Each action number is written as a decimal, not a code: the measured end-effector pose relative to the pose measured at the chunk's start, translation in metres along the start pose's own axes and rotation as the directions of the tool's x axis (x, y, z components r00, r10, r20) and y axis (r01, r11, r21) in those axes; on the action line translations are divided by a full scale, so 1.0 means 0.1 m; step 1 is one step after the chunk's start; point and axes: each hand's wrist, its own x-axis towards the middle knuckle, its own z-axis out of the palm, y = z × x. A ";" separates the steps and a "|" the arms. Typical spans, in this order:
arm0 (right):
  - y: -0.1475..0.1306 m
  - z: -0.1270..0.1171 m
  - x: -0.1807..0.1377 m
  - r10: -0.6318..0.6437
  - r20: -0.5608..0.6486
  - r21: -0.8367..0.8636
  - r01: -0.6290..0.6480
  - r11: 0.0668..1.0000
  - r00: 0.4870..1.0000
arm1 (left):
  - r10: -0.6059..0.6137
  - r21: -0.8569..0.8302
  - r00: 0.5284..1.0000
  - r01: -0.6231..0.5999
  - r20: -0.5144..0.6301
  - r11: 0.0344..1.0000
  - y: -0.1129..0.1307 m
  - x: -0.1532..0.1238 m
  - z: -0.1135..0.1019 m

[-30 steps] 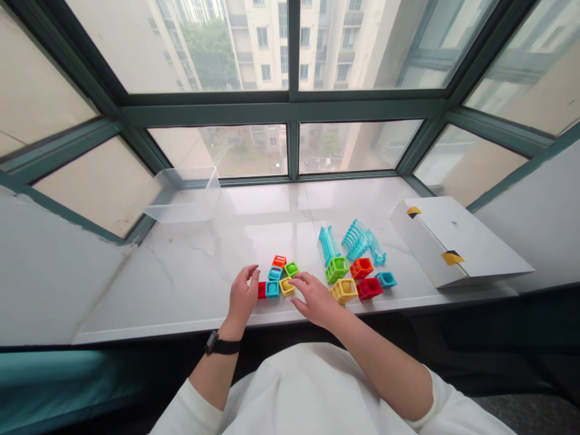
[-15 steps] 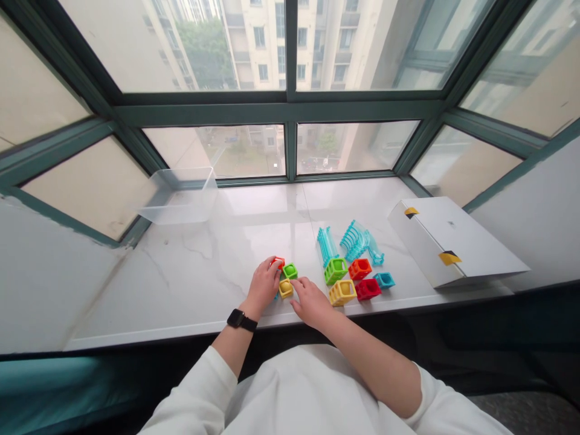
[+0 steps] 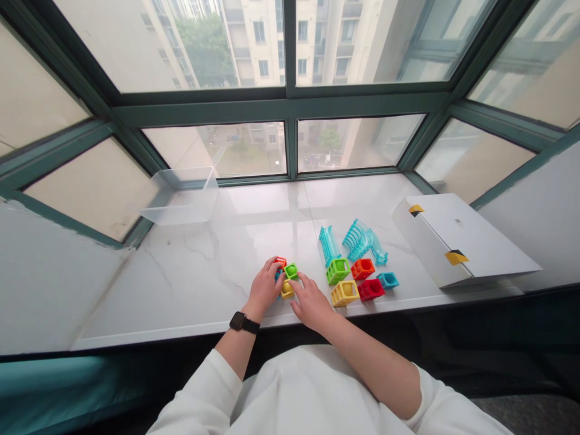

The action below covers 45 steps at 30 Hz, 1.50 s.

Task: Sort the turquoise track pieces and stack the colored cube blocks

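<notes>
A small cluster of hollow plastic toy blocks stands between my hands near the sill's front edge. It has a red block (image 3: pixel 281 261) at the back, a green block (image 3: pixel 291 271) beside it, a yellow block (image 3: pixel 287 291) in front and a blue block (image 3: pixel 278 275), mostly covered, on the left. My left hand (image 3: pixel 263 287), with a black watch at the wrist, has its fingers bent round the cluster's left side. From the right, my right hand (image 3: pixel 312 303) presses its fingertips to the yellow block, close by the green one.
To the right stand a tall green block (image 3: pixel 338 271), a yellow block tower (image 3: pixel 345 293), two red ones and a blue block (image 3: pixel 388 280). Behind them lie turquoise see-through track pieces (image 3: pixel 357 240). A clear plastic bin (image 3: pixel 181 214) is back left, a white box (image 3: pixel 466 235) far right.
My left fingers have shifted off the top of the red block, and more of the red and blue shows. The right fingers have moved slightly over the yellow block. The view has shifted slightly.
</notes>
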 end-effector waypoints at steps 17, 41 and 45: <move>0.02 -0.05 -0.05 0.055 0.075 -0.047 -0.051 0.998 0.996 | -0.008 -0.001 1.000 0.008 0.001 1.000 0.02 -0.01 -0.01; 0.02 -0.07 -0.08 -0.017 0.107 0.010 0.016 1.000 0.994 | -0.105 0.151 0.994 0.103 0.004 0.983 0.11 0.03 0.06; 0.02 -0.08 -0.10 0.031 0.106 -0.029 -0.029 0.999 0.994 | -0.106 0.156 0.994 0.105 -0.005 0.982 0.11 0.03 0.06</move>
